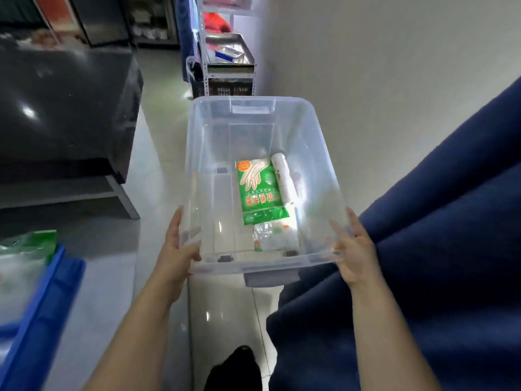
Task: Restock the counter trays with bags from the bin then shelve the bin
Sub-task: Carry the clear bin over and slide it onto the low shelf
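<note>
Clear plastic bin [262, 176] carried in air above floor, aimed down aisle toward metal shelf rack [228, 52]; left hand [180, 249] clamped on near left corner, right hand [352, 249] clamped on near right corner, fingers over rim

Green glove packet [260, 193] and white bag rolls [284, 179] loose on bin bottom, right of centre

Blue counter tray [42, 300] with bags at lower left

Risks: load off-centre, bin may tip right; loose packs slide if tilted; dark blue curtain [423, 249] just beside right side may snag; glossy floor, slip likely; black counter corner [124, 114] near on left
</note>
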`<state>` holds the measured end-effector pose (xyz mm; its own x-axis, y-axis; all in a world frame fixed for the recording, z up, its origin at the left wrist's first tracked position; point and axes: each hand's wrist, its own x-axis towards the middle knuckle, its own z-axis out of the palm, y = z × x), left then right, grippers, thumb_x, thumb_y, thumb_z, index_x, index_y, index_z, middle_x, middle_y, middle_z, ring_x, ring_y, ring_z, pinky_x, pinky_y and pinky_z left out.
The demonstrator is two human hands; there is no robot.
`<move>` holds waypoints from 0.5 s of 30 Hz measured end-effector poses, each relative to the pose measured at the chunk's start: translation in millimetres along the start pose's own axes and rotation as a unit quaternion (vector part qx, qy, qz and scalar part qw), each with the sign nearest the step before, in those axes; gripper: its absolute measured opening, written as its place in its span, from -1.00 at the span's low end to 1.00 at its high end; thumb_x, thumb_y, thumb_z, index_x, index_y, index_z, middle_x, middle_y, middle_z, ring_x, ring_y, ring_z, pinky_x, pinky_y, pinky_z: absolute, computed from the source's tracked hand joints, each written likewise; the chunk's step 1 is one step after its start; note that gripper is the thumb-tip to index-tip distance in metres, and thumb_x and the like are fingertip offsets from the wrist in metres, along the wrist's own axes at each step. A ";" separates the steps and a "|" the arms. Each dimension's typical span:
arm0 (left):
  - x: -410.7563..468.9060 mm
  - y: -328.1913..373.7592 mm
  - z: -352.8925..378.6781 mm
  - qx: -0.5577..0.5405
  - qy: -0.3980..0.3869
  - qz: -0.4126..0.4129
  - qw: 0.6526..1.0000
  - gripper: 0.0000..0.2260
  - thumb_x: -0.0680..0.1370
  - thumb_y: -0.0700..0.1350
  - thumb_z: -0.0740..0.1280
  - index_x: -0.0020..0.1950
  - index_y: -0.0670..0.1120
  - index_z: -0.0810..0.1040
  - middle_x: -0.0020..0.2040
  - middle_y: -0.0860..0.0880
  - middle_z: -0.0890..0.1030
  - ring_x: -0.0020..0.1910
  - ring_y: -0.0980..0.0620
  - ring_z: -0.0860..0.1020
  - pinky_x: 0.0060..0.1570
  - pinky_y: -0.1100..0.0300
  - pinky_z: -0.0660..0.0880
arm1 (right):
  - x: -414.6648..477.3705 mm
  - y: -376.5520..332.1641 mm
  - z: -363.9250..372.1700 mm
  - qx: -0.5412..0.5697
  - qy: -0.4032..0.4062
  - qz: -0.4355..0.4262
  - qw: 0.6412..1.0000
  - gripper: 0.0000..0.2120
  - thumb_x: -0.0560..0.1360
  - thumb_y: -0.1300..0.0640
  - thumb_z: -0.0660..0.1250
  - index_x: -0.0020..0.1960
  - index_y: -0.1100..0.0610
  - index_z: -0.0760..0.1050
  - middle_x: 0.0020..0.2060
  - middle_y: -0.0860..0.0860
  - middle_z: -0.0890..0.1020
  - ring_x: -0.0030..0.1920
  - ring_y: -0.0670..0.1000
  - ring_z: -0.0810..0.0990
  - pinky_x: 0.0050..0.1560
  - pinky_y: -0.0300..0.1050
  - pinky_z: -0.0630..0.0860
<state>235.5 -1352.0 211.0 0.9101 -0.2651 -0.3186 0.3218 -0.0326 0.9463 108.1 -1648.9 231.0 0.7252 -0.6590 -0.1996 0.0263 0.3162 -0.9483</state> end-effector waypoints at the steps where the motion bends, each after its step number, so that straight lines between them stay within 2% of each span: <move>1: 21.4 5.4 7.0 -0.001 0.005 -0.003 1.000 -0.19 0.47 -0.36 0.25 0.25 0.59 0.21 0.38 0.00 0.43 0.32 -0.32 0.36 -0.16 0.05 0.51 | 24.3 -6.7 6.2 -0.011 -0.009 0.000 1.000 -0.52 0.53 0.38 0.18 0.09 -0.17 0.60 -0.15 -0.07 0.63 -0.23 -0.01 0.47 -0.21 -0.10 0.43; 3: 62.6 19.3 19.3 -0.013 0.017 -0.009 1.000 -0.19 0.47 -0.37 0.24 0.17 0.63 0.24 0.38 0.00 0.42 0.28 -0.32 0.39 -0.10 -0.05 0.56 | 70.4 -18.3 17.0 -0.044 -0.051 -0.007 0.998 -0.60 0.53 0.35 0.19 0.17 -0.07 0.55 -0.15 -0.01 0.59 -0.24 0.04 0.48 -0.27 -0.06 0.43; 5: 101.5 37.0 29.6 -0.030 0.031 -0.013 0.999 -0.19 0.46 -0.38 0.24 0.13 0.63 0.28 0.35 0.00 0.44 0.00 -0.16 0.53 -0.20 -0.07 0.61 | 114.2 -24.6 25.6 -0.051 -0.073 -0.002 0.996 -0.55 0.49 0.40 0.19 0.23 -0.03 0.51 -0.08 0.01 0.64 -0.23 0.05 0.61 -0.32 -0.07 0.54; 6: 120.2 44.6 34.9 -0.026 0.034 -0.008 0.999 -0.19 0.42 -0.38 0.23 0.17 0.60 0.29 0.32 0.01 0.46 -0.09 -0.05 0.53 -0.26 -0.04 0.61 | 135.3 -26.1 29.1 -0.037 -0.060 0.012 0.997 -0.48 0.45 0.43 0.20 0.27 -0.03 0.49 0.00 -0.01 0.67 -0.13 0.06 0.67 -0.24 -0.06 0.59; 8: 158.2 57.2 47.1 -0.026 0.024 0.006 0.999 -0.16 0.29 -0.36 0.21 0.26 0.54 0.28 0.30 0.04 0.46 0.02 0.03 0.54 -0.29 -0.11 0.61 | 181.5 -26.9 36.2 -0.043 -0.022 0.031 0.998 -0.32 0.33 0.46 0.17 0.31 -0.10 0.46 0.11 -0.06 0.66 0.04 0.05 0.66 -0.07 -0.06 0.60; 10: 199.2 65.7 58.5 -0.050 0.025 -0.002 0.998 -0.15 0.25 -0.34 0.18 0.26 0.55 0.28 0.36 0.05 0.45 0.19 0.06 0.52 -0.25 -0.22 0.61 | 234.4 -28.9 48.9 -0.048 -0.011 0.043 0.998 -0.26 0.26 0.47 0.12 0.27 -0.15 0.49 0.14 -0.08 0.64 0.09 0.03 0.64 -0.07 -0.11 0.58; 13: 270.1 77.7 79.1 -0.054 0.052 0.005 0.997 -0.12 0.30 -0.40 0.13 0.32 0.51 0.24 0.36 0.01 0.48 0.24 0.03 0.51 -0.32 0.11 0.61 | 323.2 -34.2 74.8 -0.045 -0.019 0.057 0.997 -0.27 0.27 0.49 0.11 0.13 -0.23 0.55 0.14 -0.06 0.65 0.01 -0.03 0.66 -0.19 -0.20 0.57; 15: 320.2 91.3 94.7 -0.060 0.085 0.011 0.995 -0.09 0.34 -0.49 0.11 0.31 0.50 0.27 0.34 0.02 0.50 0.20 0.07 0.55 -0.37 0.26 0.55 | 387.0 -39.2 93.9 -0.047 -0.039 0.063 0.996 -0.25 0.28 0.51 0.10 0.15 -0.22 0.55 0.17 -0.03 0.63 0.08 -0.06 0.64 -0.04 -0.13 0.56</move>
<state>531.6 -1531.1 200.6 0.9451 -0.0977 -0.3119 0.3205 0.0885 0.9431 452.3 -1852.2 214.1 0.7704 -0.5613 -0.3023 -0.1305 0.3253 -0.9366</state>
